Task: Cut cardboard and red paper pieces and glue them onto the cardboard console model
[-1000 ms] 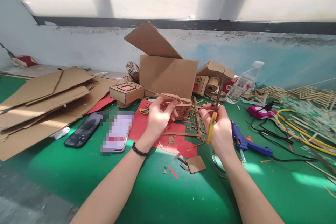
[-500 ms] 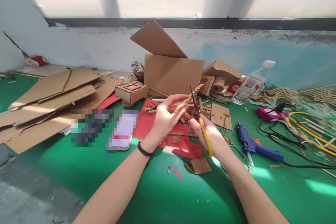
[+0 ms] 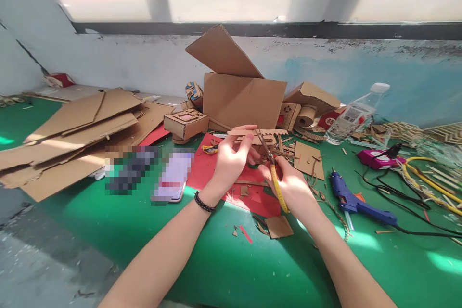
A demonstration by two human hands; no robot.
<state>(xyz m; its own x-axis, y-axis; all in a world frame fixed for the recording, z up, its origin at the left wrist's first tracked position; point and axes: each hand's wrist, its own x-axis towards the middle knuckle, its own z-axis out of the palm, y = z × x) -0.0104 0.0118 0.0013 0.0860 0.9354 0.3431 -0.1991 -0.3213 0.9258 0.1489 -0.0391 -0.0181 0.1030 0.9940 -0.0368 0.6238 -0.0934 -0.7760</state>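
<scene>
My left hand [image 3: 234, 156] pinches a narrow cardboard strip [image 3: 275, 132] whose edge is cut into notches. My right hand [image 3: 288, 180] is closed round a pair of scissors [image 3: 277, 187] with yellow handles. The dark blades point up and to the left, and their tips meet the strip close to my left fingers; whether they are parted I cannot tell. Beneath both hands lies a red sheet [image 3: 205, 171] scattered with cardboard scraps. A small square of cardboard [image 3: 279, 227] sits nearer to me on the green table.
Cardboard sheets [image 3: 83, 139] are stacked at the left, beside a phone [image 3: 175, 173]. A cardboard box [image 3: 186, 122] and a big upright panel [image 3: 243, 98] stand behind. To the right are a blue glue gun [image 3: 355, 202] with its cable and a leaning plastic bottle [image 3: 355, 115].
The notched strip has turned from slanting upward to lying nearly level. My left fingers have shifted along with it, and the scissor blades now lean further left. The view has swung slightly left.
</scene>
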